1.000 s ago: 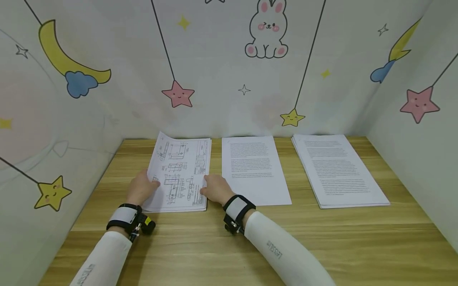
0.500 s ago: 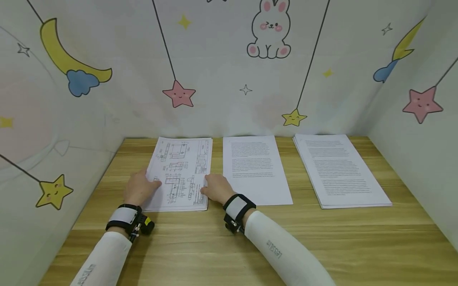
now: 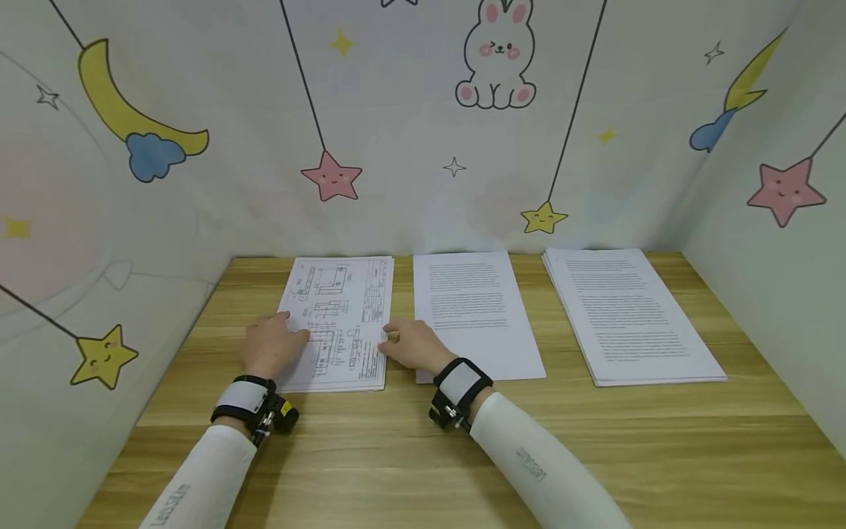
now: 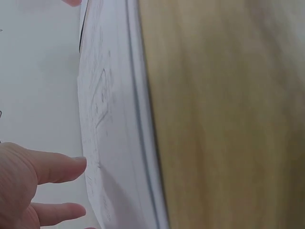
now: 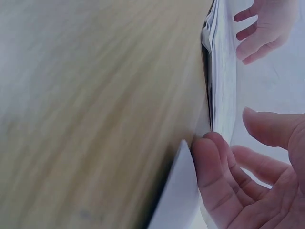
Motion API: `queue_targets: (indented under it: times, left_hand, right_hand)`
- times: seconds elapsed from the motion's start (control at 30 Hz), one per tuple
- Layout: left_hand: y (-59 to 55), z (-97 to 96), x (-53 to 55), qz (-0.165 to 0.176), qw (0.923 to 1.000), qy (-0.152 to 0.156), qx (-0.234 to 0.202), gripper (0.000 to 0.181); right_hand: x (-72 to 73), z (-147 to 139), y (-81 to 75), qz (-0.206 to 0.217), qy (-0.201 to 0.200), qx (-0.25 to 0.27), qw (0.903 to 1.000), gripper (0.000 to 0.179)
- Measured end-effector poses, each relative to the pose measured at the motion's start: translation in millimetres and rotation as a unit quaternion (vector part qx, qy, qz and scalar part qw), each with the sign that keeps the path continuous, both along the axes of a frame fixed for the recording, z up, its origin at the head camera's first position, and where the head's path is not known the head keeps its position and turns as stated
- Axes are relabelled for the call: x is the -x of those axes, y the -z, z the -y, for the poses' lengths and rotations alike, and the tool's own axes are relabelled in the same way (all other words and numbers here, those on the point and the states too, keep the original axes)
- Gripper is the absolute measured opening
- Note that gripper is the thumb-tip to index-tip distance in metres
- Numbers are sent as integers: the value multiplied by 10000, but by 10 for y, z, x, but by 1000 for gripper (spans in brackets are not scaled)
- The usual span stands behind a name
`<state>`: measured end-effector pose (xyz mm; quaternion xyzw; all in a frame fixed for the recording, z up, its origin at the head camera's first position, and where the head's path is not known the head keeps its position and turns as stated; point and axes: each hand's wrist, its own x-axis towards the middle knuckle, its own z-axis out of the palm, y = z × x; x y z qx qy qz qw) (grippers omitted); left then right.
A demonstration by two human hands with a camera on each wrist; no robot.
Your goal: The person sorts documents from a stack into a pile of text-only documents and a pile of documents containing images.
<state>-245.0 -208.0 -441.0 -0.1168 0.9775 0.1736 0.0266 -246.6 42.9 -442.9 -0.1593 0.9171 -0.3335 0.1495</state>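
A stack of printed technical drawings (image 3: pixel 350 294) lies flat at the left of the table. My left hand (image 3: pixel 274 348) is over its left edge, fingers and thumb spread; in the left wrist view two of its fingers (image 4: pixel 57 167) appear above the top sheet, pinching nothing. At the stack's right edge is my right hand (image 3: pixel 418 347), its thumb and fingers apart. The right wrist view shows the fingertips (image 5: pixel 209 152) right by the layered paper edges, the thumb held away. Both wrists wear strapped cameras.
A sheet of printed text (image 3: pixel 463 294) lies just right of the drawings, partly beneath my right hand in the head view. Farther right is a thicker stack of text pages (image 3: pixel 634 316), slightly fanned on its left side. A patterned white wall (image 3: pixel 410 213) borders the wooden table (image 3: pixel 396 455).
The top drawing's raised far left corner has come down flat. Both hands have shifted slightly right and loosened from the stack's edges, the left now farther over the sheet.
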Motion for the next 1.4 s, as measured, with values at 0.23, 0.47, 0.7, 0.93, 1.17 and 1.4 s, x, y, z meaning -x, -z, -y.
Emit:
queue_targets:
  times: [0.23,0.47,0.7,0.93,1.17,1.4]
  left_hand:
    - [-95,-183,-8,-287,9990,217,-250,59]
    - [-106,-405,6,-839,9930,719,-418,53]
    - [-122,-678,15,-1096,9836,1230,-737,47]
    - [-128,-983,21,-1280,9749,1650,-774,43]
    - [-150,-1244,1,-1226,9717,1806,-897,41]
    - [-103,-1476,-51,-1290,9662,2066,-848,37]
  right_hand:
    - [-29,-170,-109,-383,-94,556,9977,43]
    - [-5,-417,-213,-633,299,896,9935,40]
    - [59,-770,-252,-1151,750,554,9890,42]
    - [49,-1051,-241,-1433,803,350,9858,45]
    - [45,-1385,-195,-1562,1037,136,9822,49]
    - [20,-1760,-131,-1400,1306,-125,9814,52]
